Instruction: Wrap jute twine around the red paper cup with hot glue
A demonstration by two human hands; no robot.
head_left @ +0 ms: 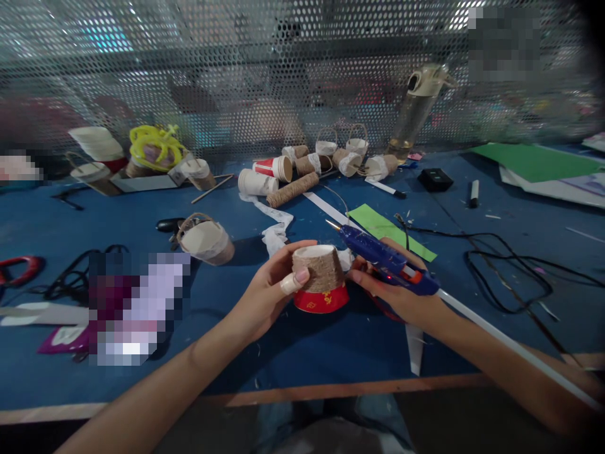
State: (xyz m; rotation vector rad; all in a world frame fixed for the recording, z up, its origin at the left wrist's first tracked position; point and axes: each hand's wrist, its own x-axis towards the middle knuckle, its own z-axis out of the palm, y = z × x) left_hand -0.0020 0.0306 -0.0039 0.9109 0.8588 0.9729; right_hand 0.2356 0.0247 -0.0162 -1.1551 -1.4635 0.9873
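My left hand [269,293] is closed around an upside-down red paper cup [322,280] whose upper part is wound with brown twine; the thumb, with a plaster on its tip, presses on the twine. My right hand [392,284] grips a blue hot glue gun [385,257] just right of the cup. The gun's metal nozzle points up and left, away from the cup. Both hands hover low over the blue table [331,353].
Several twine-wrapped and plain paper cups [274,169] lie at the back, one more [207,239] to my left. A green paper strip [392,230], white lace ribbon [274,224], black cables [510,265], a marker [474,192], a bottle [416,113] and a perforated metal screen [283,75] surround them.
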